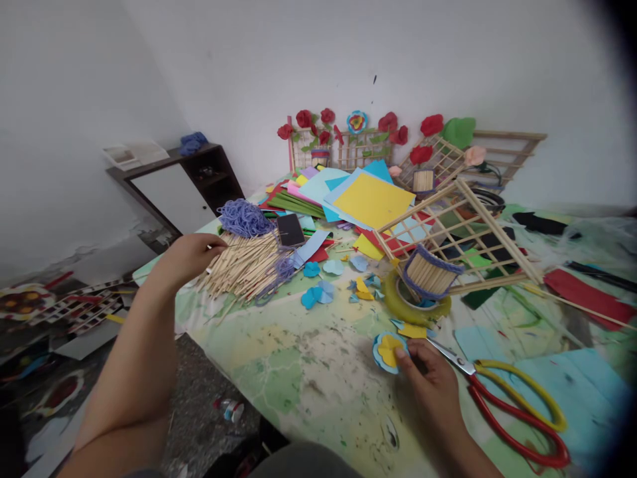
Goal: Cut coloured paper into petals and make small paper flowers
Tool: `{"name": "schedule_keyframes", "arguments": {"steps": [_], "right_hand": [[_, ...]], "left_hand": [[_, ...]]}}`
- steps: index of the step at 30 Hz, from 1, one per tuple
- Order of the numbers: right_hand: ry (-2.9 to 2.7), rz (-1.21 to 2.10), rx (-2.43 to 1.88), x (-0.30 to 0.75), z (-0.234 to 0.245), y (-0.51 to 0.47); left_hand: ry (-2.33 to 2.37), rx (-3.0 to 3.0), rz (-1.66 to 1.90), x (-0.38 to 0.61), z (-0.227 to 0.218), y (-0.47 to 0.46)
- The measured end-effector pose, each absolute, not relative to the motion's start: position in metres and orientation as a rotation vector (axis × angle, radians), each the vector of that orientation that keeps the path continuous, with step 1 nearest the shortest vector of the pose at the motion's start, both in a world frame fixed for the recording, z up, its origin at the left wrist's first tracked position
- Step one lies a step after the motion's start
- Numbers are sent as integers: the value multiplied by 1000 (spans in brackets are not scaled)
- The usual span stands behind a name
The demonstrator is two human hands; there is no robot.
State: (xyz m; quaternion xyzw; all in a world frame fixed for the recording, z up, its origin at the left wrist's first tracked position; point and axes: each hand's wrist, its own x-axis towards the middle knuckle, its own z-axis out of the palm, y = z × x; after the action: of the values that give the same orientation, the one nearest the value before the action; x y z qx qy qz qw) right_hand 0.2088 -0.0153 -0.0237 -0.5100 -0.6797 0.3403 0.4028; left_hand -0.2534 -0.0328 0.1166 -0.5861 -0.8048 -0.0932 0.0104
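Note:
My right hand (430, 378) pinches a layered paper flower (388, 350) by its edge, blue outside with a yellow middle. Beside that hand lie scissors (517, 398) with one red and one yellow handle. My left hand (186, 260) reaches over the near left side of a pile of thin wooden sticks (246, 265). Its fingers are pressed together; what lies between them is too small to make out. Behind the sticks sits a heap of purple yarn (245, 218). Loose blue paper petal shapes (312, 296) and yellow scraps (364, 289) rest mid-table.
A stick lattice (458, 239) with a yarn-trimmed stick pot leans on a roll of yellowish tape (393, 302). Coloured paper sheets (375, 201) are stacked at the back. Finished lattices with red paper flowers (303, 119) stand along the wall. A dark cabinet (169, 192) stands left.

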Motion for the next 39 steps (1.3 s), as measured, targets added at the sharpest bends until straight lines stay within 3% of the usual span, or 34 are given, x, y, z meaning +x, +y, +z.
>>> {"name": "schedule_keyframes", "arguments": {"steps": [14,25,35,39], "right_hand": [[-1703,872,-1275,208,-23,-16],[-1736,886,-1271,207,-23,-16],[-1785,836,-1253,208,-25,-15],[-1826,802,-1252,208,-25,-15]], "left_hand": [[-2628,-1848,-607,-248,55,-11],[-2411,-1736,-725,-211,90,-16],[-2146,-1644,-345,-176,110,-28],[-2155,-1521,-596,-188,100,-32]]}}
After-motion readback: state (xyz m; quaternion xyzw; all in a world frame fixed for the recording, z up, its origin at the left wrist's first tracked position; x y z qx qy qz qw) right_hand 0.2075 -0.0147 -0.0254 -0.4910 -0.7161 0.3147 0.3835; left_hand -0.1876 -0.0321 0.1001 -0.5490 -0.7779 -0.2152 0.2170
